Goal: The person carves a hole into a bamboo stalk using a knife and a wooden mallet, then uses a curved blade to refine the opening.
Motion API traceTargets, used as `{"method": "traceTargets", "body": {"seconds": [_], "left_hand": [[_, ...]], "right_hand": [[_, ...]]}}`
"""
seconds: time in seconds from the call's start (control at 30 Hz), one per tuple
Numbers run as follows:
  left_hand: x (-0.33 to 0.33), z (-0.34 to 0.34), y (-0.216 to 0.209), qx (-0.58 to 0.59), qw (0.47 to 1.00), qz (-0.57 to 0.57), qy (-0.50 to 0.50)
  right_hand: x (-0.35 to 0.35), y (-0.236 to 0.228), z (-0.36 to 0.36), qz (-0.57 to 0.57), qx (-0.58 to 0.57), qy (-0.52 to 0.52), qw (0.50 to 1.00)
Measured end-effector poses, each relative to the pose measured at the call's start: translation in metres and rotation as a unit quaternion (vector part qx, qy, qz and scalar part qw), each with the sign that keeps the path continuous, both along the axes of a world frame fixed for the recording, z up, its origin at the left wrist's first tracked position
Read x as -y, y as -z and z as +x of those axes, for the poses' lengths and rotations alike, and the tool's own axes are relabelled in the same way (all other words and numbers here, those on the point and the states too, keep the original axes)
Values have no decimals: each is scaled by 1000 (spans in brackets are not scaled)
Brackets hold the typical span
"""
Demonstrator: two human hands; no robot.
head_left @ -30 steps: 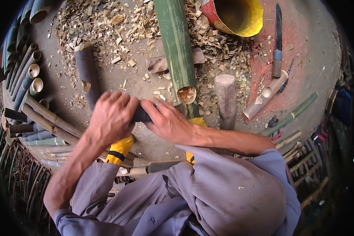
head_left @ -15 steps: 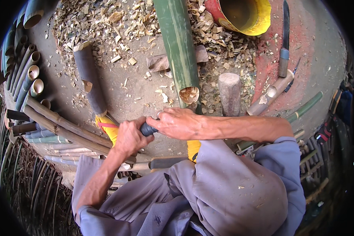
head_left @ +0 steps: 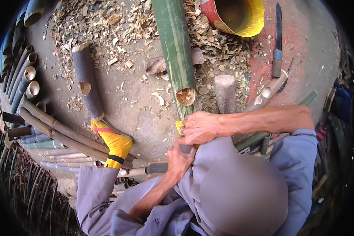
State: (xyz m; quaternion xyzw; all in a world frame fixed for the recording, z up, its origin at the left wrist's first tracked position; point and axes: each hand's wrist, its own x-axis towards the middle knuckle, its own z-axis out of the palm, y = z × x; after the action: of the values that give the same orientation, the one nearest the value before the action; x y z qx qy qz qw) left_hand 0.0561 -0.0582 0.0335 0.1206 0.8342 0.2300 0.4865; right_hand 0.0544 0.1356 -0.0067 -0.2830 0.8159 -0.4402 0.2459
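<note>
A thick green bamboo pole [head_left: 170, 43] runs down from the far side toward me, its cut near end hollowed and showing pale chips inside. It rests across a wooden block [head_left: 155, 66]. My right hand [head_left: 200, 126] is closed just below that end. Right beneath it, my left hand [head_left: 179, 158] is wrapped round a dark handle [head_left: 186, 148], and the two hands touch. Only a short piece of the handle shows between them; the rest of the tool is hidden. A yellow boot [head_left: 116, 143] is planted left of the hands.
Wood chips [head_left: 106, 23] cover the ground ahead. A dark bamboo piece [head_left: 86, 78] lies by the boot. To the right are a wooden post [head_left: 225, 92], a bucket [head_left: 259, 17] of liquid and a long knife [head_left: 278, 43] beside a notched bamboo piece [head_left: 265, 92]. Bamboo lengths [head_left: 59, 126] lie left.
Both hands have moved right, from beside the left boot to just under the pole's near end. The left hand has also come closer to my body, and less of the dark handle shows.
</note>
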Motion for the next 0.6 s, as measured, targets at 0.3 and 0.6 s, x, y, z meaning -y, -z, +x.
{"method": "traceTargets", "body": {"seconds": [0.3, 0.6], "left_hand": [[-24, -171, -18, -147, 953, 7, 266], [-137, -229, -34, -208, 797, 47, 565]], "right_hand": [[11, -16, -52, 35, -30, 251, 967], [-1, -9, -43, -39, -81, 515, 852]]}}
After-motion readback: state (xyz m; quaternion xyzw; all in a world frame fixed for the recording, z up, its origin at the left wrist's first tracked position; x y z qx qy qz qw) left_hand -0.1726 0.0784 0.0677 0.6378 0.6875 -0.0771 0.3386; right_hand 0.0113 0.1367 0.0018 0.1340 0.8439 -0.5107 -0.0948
